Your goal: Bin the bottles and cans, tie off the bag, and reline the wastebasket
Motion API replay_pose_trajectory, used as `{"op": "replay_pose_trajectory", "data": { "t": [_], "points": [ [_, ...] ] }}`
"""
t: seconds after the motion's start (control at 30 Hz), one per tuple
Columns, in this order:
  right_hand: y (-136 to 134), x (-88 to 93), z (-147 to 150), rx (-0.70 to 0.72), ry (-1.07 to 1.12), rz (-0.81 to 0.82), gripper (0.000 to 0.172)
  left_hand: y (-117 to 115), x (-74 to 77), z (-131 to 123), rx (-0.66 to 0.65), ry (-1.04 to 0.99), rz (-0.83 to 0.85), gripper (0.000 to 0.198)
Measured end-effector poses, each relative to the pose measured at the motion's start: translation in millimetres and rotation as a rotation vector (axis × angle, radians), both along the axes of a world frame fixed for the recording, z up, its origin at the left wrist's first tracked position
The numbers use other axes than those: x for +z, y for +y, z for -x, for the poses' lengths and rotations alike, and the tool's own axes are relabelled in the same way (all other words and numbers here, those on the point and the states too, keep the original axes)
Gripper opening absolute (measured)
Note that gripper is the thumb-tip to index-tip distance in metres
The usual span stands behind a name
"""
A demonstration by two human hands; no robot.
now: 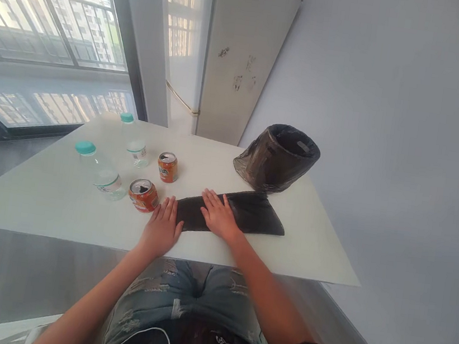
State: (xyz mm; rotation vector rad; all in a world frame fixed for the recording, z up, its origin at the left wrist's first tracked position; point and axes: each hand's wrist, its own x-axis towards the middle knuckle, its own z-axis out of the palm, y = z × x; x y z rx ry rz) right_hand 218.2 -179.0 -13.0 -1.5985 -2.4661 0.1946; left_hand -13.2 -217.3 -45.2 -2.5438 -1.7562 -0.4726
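A folded black plastic bag (249,211) lies flat on the white table, stretched sideways in front of me. My right hand (219,216) rests on the middle of it, palm down with the fingers extended. At its left end, my left hand (162,227) lies flat with straight fingers, the thumb by the bag's edge. Just beside the left fingertips stands an orange drink can (143,195), opened at the top. A second orange can (167,167) is a little farther back.
Two clear plastic bottles with teal caps, the nearer bottle (104,175) and the farther bottle (135,142), stand left of the cans. A bin lined with a black bag (276,158) is at the back right by the wall. The white table (40,192) ends near my legs. Behind it stands a fridge (246,44).
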Motion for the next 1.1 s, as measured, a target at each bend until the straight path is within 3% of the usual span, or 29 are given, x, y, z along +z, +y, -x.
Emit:
{"op": "replay_pose_trajectory", "data": {
  "t": [0.47,1.1],
  "points": [
    [1.4,-1.9,-124.2,-0.182,-0.081,0.018,0.063,2.9,2.1,2.4,-0.006,0.004,0.017,0.071],
    [0.0,-11.9,-198.4,-0.245,-0.031,-0.006,0.063,5.1,-1.7,8.7,-0.021,0.022,0.016,0.074]
  ]
}}
